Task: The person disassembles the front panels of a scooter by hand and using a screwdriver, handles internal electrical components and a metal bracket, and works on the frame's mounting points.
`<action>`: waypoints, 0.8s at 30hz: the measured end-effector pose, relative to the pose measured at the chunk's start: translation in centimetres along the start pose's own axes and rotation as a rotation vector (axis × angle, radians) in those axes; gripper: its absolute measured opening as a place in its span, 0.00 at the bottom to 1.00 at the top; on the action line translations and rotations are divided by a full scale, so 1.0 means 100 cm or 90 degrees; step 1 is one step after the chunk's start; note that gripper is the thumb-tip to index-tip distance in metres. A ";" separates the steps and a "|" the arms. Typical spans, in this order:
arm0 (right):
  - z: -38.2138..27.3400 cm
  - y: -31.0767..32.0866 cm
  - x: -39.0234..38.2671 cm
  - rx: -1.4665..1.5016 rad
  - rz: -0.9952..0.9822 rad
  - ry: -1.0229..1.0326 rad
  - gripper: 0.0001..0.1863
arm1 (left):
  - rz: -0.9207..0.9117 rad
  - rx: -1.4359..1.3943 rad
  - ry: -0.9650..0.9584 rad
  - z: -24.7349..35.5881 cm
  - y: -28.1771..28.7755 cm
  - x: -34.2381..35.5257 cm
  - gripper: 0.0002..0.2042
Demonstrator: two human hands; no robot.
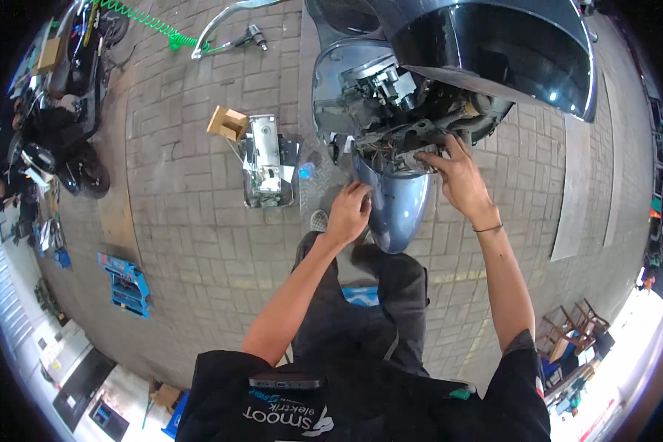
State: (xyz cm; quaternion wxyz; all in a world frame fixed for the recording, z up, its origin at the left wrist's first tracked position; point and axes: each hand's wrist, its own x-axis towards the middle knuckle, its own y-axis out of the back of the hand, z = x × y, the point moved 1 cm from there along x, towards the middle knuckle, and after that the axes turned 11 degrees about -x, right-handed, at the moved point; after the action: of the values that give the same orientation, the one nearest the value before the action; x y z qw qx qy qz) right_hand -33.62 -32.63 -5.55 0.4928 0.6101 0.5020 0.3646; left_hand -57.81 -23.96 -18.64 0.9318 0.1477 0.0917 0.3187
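Observation:
In front of me is a scooter's front end with its inner parts point(390, 88) exposed and a blue-grey front fender point(399, 210) pointing toward me. My right hand point(464, 184) reaches in at the right, just above the fender. Its thumb and fingers are apart and touch the dark parts there; the fingertips are partly hidden. At the fender's left side is my left hand point(348, 212), its fingers curled in. Whatever may be between those fingers is too small to make out. A large glossy blue-grey body panel point(493, 51) overhangs the opening.
Left of the scooter, a metal part point(265, 144) and an open cardboard box point(228, 123) lie on the paving. An air tool point(254, 37) on a green coiled hose is farther off. A blue tool box point(125, 283) stands at left, a motorcycle point(74, 147) beyond it.

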 end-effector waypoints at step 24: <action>0.071 -0.106 -0.040 0.358 0.543 -0.005 0.20 | 0.183 -0.259 -0.544 -0.102 -0.087 0.086 0.19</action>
State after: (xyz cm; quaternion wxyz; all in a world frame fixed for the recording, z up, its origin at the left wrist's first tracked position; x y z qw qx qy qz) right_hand -30.55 -38.07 -17.35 0.1186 0.8713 0.2851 0.3815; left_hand -48.84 -22.96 -31.76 0.8426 0.0917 -0.3837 0.3667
